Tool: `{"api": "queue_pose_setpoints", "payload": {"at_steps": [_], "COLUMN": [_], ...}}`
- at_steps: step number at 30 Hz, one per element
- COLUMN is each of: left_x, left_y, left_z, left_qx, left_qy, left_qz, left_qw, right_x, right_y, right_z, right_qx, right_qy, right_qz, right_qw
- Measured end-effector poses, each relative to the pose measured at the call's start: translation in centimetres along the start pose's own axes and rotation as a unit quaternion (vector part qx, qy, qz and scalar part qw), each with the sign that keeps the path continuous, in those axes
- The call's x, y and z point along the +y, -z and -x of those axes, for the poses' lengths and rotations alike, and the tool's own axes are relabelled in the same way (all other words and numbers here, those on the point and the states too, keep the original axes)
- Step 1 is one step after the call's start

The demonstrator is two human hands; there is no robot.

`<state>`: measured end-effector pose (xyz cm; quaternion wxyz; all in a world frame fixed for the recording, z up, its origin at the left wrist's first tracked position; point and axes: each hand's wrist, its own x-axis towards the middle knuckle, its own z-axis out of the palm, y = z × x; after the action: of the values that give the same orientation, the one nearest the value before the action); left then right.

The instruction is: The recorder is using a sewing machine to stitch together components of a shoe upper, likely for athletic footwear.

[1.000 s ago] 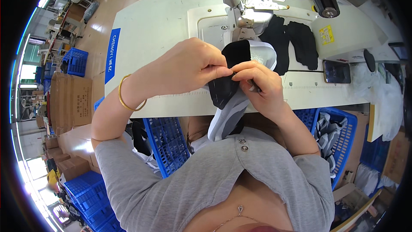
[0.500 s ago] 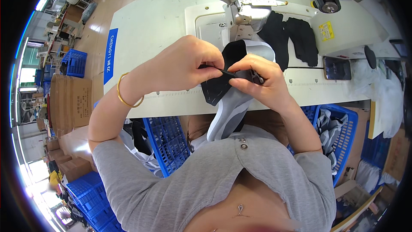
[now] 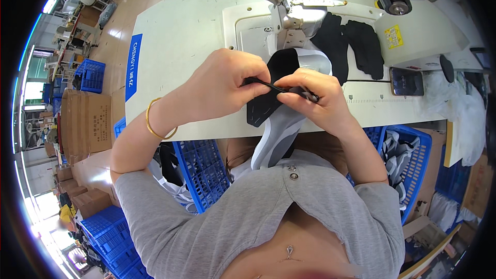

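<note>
In the head view, the left hand and the right hand meet just above the picture's centre, both pinched closed on a thin black strap that runs between their fingertips. Under the strap hangs a grey and black shoe upper, its black panel toward 12 o'clock and its grey end drooping toward 6 o'clock over the edge of the white sewing table. A gold bangle circles the left wrist, at 9 o'clock from the hands. At 12 o'clock from the hands stands the sewing machine head, and black fabric pieces lie on the table at 1 o'clock. A dark phone lies flat at 3 o'clock, near the table's front edge. Below the table, a blue plastic crate sits at 7 o'clock, and another blue crate holding grey uppers sits at 4 o'clock. Stacked cardboard boxes stand at 9 o'clock on the floor.
</note>
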<state>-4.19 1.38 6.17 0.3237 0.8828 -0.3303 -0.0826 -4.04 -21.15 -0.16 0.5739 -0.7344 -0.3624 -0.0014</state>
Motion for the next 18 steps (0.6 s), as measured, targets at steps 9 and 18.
{"api": "queue_pose_setpoints", "payload": {"at_steps": [9,18], "left_x": [-0.19,0.69], "left_y": [-1.01,-0.54], "left_z": [0.40,0.09], "left_qx": [0.044,0.028], "left_qy": [0.140,0.155], "left_qz": [0.140,0.152], "left_qw": [0.979,0.976], "right_x": [0.36,0.49], "right_y": [-0.29,-0.50], "right_z": [0.68,0.80], "right_qx": [0.033,0.039], "right_qy": [0.010,0.026], "right_qz": [0.035,0.025], "right_qw": [0.999,0.999]}}
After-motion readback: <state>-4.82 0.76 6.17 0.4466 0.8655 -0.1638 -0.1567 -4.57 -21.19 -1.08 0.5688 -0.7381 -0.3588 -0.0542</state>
